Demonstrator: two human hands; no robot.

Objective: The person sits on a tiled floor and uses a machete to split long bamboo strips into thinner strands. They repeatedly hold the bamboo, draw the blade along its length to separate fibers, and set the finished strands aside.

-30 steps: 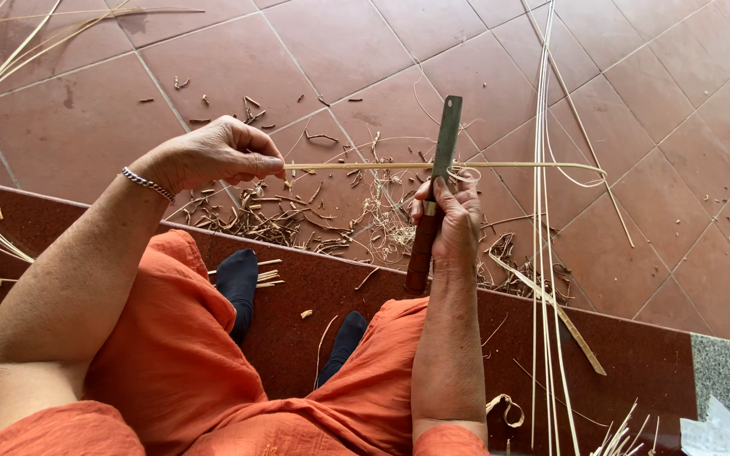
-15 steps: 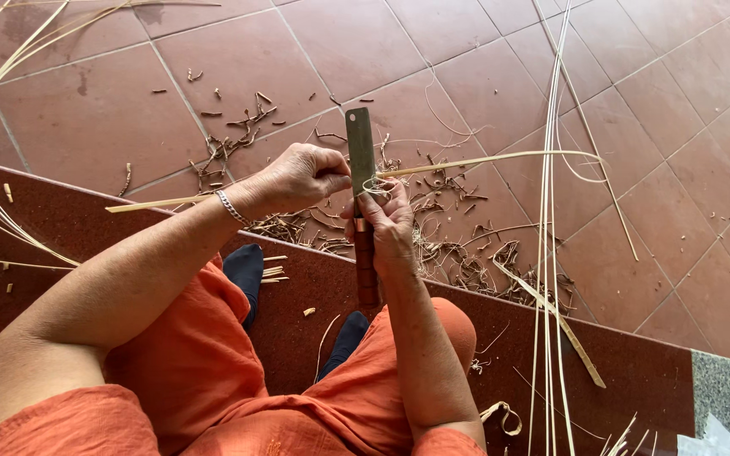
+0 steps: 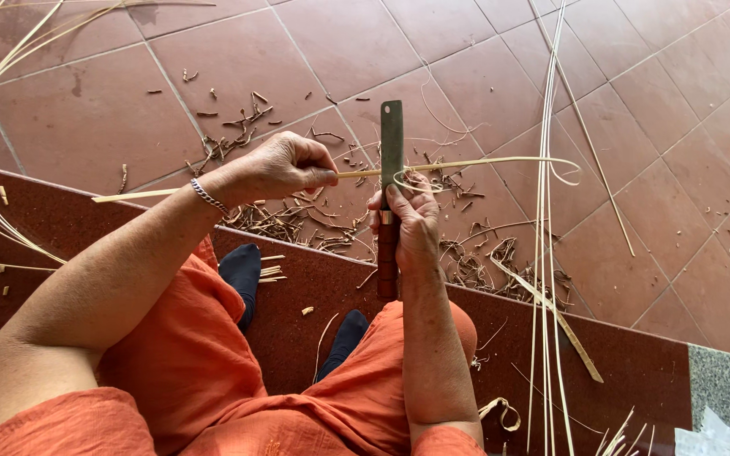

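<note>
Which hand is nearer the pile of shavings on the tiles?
Left. The left hand hovers just above the shavings; the right hand, gripping the knife, sits further right.

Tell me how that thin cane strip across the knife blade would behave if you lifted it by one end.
The cane strip would probably droop and spring: past the knife it already bends into a loop. It looks very light, since the left hand pinches it with fingertips alone. Being flat, it should not roll.
</note>
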